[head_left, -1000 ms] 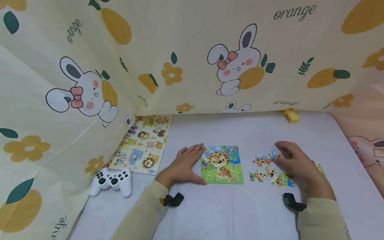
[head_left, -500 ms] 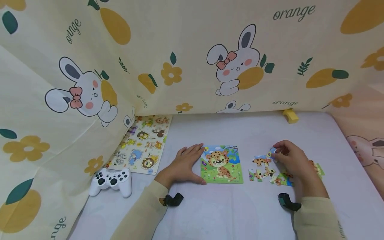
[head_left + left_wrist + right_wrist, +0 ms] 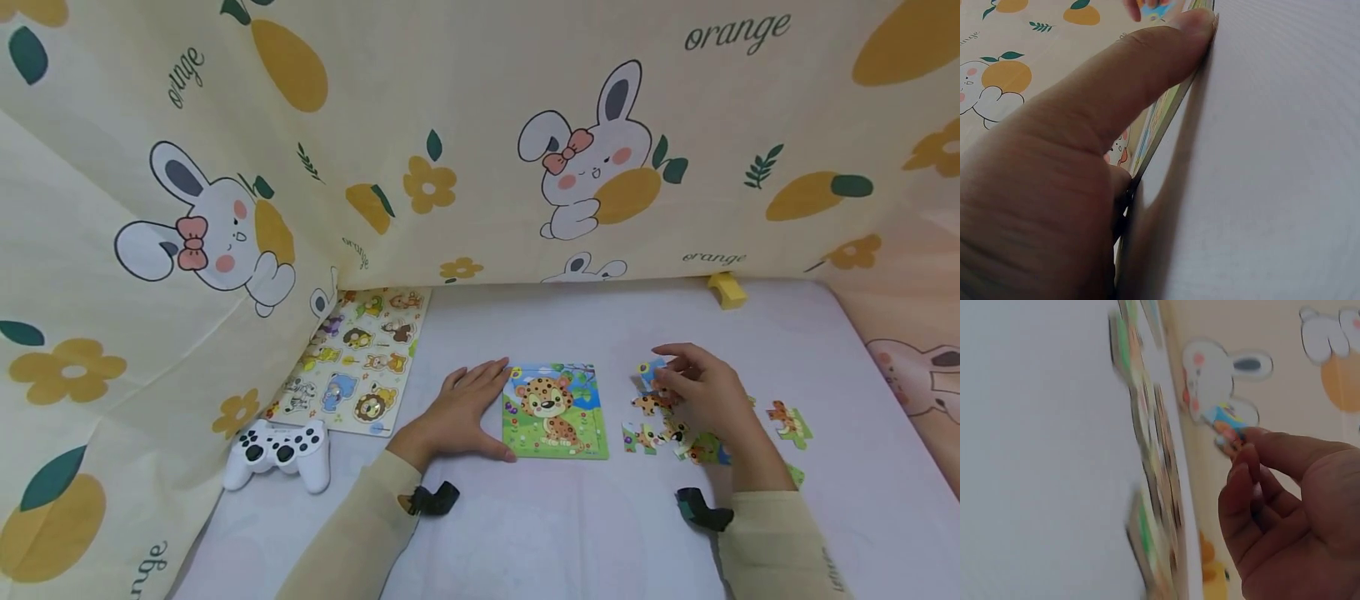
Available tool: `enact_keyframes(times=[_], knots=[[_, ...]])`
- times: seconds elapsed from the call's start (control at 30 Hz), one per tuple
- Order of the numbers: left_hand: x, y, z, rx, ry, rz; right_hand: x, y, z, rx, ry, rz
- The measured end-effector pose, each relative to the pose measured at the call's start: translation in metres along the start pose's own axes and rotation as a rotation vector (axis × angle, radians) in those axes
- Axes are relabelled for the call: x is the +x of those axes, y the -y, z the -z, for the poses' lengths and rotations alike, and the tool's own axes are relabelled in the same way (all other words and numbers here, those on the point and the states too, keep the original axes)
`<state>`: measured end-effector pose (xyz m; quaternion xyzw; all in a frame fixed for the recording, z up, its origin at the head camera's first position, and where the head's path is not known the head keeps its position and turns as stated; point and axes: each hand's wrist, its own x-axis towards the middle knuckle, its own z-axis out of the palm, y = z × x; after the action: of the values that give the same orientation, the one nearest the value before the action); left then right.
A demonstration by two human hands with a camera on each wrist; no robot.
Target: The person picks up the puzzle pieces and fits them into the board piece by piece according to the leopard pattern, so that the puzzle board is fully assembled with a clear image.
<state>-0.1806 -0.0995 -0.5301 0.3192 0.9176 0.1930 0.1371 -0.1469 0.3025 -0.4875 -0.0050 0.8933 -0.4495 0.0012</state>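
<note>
My left hand [image 3: 459, 415] lies with fingers extended at the left side of a square leopard puzzle board [image 3: 553, 412]. In the left wrist view the thumb [image 3: 1141, 75] lies along the board's edge. Pinched between thumb and fingers of my right hand [image 3: 708, 396] is a small jigsaw piece [image 3: 1227, 422], blue with a yellow flower and some orange. That hand is raised over several loose jigsaw pieces [image 3: 640, 438] right of the board. It hides part of them.
More jigsaw pieces [image 3: 789, 423] lie to the right of my right forearm. A white game controller [image 3: 277, 454] and an animal picture board [image 3: 367, 367] are at the left. A yellow block [image 3: 727, 291] sits at the back, against the printed cloth [image 3: 480, 150].
My right hand has taken up the blue jigsaw piece and moved left with it, uncovering pieces on the right. My left hand and the leopard board have stayed in place.
</note>
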Motion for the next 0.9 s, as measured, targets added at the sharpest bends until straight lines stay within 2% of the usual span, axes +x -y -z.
enact_keyframes(times=[0.23,0.53,0.73,0.9], knots=[[0.000,0.000,0.001,0.018,-0.011,-0.014,0.002,0.024,-0.035,0.100,0.025,0.010],[-0.002,0.000,0.001,0.005,-0.006,-0.016,-0.001,0.050,-0.094,0.224,0.145,0.038],[-0.002,0.001,0.001,0.006,-0.007,-0.025,-0.003,0.066,-0.124,0.170,0.203,0.044],[-0.002,0.000,0.002,0.005,-0.005,-0.029,-0.004,0.076,-0.135,0.140,0.215,0.038]])
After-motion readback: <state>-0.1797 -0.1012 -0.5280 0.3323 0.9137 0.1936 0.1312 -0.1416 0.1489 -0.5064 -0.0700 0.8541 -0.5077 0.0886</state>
